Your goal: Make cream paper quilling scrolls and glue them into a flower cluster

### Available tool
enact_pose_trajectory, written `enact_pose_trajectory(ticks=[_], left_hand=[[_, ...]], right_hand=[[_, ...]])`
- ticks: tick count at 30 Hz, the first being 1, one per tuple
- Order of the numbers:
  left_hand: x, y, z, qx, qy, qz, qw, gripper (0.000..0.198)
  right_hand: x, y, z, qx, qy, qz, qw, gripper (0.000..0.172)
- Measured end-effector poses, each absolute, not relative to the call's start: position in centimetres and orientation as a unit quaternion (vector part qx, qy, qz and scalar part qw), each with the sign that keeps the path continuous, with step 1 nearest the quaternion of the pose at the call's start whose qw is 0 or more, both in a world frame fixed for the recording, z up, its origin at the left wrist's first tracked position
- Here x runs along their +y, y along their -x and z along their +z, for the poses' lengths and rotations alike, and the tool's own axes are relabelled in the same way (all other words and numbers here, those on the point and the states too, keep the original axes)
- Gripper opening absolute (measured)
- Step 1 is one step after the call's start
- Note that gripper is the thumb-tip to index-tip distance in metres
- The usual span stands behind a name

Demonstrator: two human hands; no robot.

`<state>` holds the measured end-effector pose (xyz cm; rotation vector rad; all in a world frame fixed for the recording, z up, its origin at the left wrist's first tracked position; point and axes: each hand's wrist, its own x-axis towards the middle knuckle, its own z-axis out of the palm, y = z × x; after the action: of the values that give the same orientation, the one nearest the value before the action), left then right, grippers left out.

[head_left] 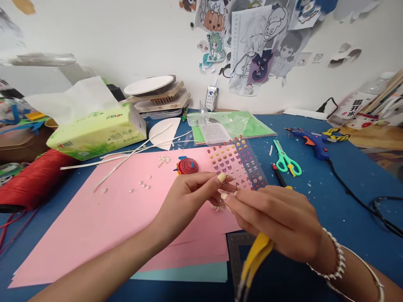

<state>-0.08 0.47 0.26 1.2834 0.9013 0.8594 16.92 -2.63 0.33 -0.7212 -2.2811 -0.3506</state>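
Observation:
My left hand (197, 193) is closed in a pinch over the pink paper (126, 218); what its fingertips hold is too small to make out. Close against them are the pinched fingers of my right hand (277, 218). Yellow tweezers (256, 253) are tucked in the right palm, their blurred metal tips pointing down. Just below the fingertips shows a small white looped piece (217, 207), partly hidden. Beyond my left hand lie a red crocheted ball-like piece (188, 166) and a white looped ornament (164, 160). Several small pearl beads (144, 185) are scattered to the left.
A sheet of small stickers (236, 161) lies behind my hands. To the right are teal scissors (286, 159) and a blue glue gun (315, 140) with its black cord. A tissue pack (103, 130) and red thread spool (40, 180) stand left. White strips (132, 152) cross the paper.

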Motion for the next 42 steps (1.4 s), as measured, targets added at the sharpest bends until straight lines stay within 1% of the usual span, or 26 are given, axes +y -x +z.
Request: enact_pose_trajectory(ticks=[3, 5, 7, 9, 13, 16, 18, 20, 25, 29, 32, 38, 40, 42], left_hand=[[0.6, 0.0, 0.6, 0.411, -0.566, 0.37, 0.612, 0.019], [0.7, -0.1, 0.7, 0.435, -0.567, 0.363, 0.599, 0.017], [0.8, -0.2, 0.7, 0.448, -0.571, 0.364, 0.584, 0.013], [0.8, -0.4, 0.4, 0.449, -0.58, 0.364, 0.573, 0.02], [0.8, -0.8, -0.5, 0.437, -0.62, 0.32, 0.568, 0.04], [0.7, -1.0, -0.8, 0.429, -0.638, 0.292, 0.568, 0.057], [0.7, -0.9, -0.8, 0.43, -0.646, 0.288, 0.561, 0.06], [0.6, -0.8, -0.5, 0.432, -0.658, 0.291, 0.544, 0.054], [0.6, -0.3, 0.3, 0.442, -0.672, 0.338, 0.489, 0.028], [0.5, -0.2, 0.6, 0.434, -0.682, 0.37, 0.458, 0.017], [0.3, -0.1, 0.6, 0.444, -0.697, 0.372, 0.422, 0.014], [0.3, -0.2, 0.6, 0.445, -0.757, 0.366, 0.308, 0.012], [0.6, 0.1, 0.8, 0.432, -0.782, 0.371, 0.253, 0.01], [0.9, 1.2, 1.1, 0.419, -0.812, 0.372, 0.164, 0.009]], right_hand=[[-2.4, -17.4, 0.7, -0.828, 0.352, -0.116, 0.42, 0.016], [-1.8, -17.8, 1.0, -0.779, 0.417, -0.082, 0.461, 0.014], [-1.2, -18.3, 1.1, -0.743, 0.467, -0.008, 0.479, 0.011], [-0.7, -18.6, 1.0, -0.717, 0.491, 0.077, 0.489, 0.008], [-0.2, -18.9, 0.9, -0.694, 0.501, 0.21, 0.472, 0.01], [-0.2, -18.9, 1.0, -0.698, 0.503, 0.26, 0.438, 0.012], [-0.3, -18.8, 1.1, -0.706, 0.496, 0.275, 0.423, 0.013], [-0.3, -18.6, 1.1, -0.714, 0.486, 0.288, 0.413, 0.014], [-0.4, -18.2, 0.9, -0.728, 0.482, 0.276, 0.401, 0.013], [-0.6, -18.0, 0.9, -0.741, 0.471, 0.262, 0.399, 0.011], [-0.7, -17.8, 1.0, -0.751, 0.464, 0.247, 0.401, 0.01], [-0.8, -17.7, 0.9, -0.76, 0.463, 0.216, 0.402, 0.009], [-0.7, -17.8, 0.9, -0.761, 0.464, 0.208, 0.404, 0.01], [-0.6, -18.0, 1.0, -0.759, 0.467, 0.194, 0.409, 0.01]])
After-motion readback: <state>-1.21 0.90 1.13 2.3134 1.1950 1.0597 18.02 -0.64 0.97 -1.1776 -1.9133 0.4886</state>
